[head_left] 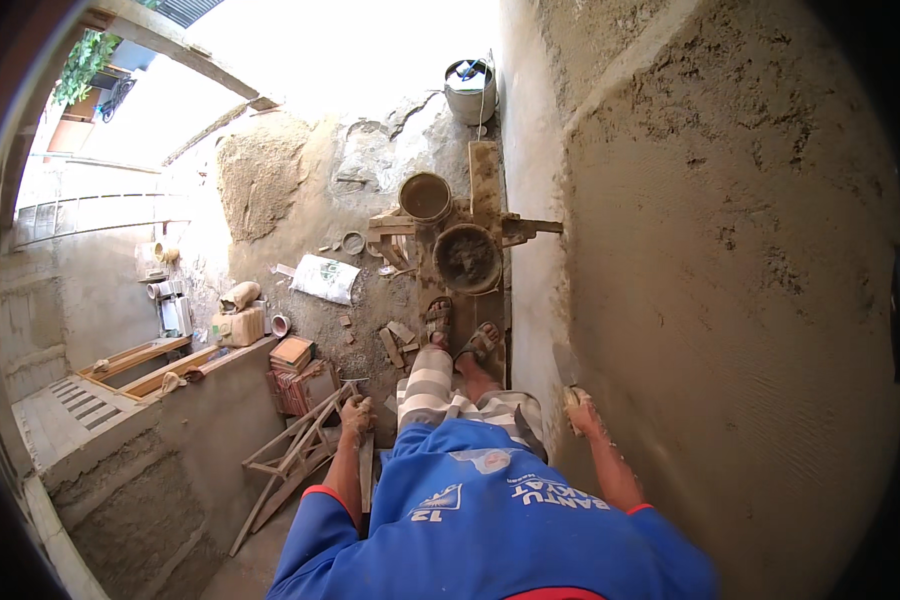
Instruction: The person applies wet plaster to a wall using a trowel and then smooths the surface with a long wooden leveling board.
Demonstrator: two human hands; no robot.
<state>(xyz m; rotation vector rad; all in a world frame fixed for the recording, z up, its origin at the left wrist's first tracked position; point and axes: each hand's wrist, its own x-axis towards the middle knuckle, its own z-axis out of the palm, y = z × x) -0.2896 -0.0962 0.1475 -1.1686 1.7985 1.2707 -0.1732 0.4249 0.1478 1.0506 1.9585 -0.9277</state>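
My right hand [583, 412] is closed around a trowel [566, 372], close to the plastered wall [710, 300] on my right; the blade shows only faintly against it. On the left, my left hand [356, 414] hangs with its fingers curled, above a wooden trestle [295, 455]. Whether anything is in that hand I cannot make out. Ahead of my feet, a round bucket of wet mortar [467, 260] rests on a plank platform. Just beyond it is a second bucket [425, 197] with brownish contents.
A drum [469, 95] stands at the far end by the wall. Reddish tiles [300, 378] are stacked at left, near a white sack [326, 279] and scattered wood offcuts [395, 343]. A low wall [185, 410] carries wooden frames [160, 365]. My feet stand on the narrow plank.
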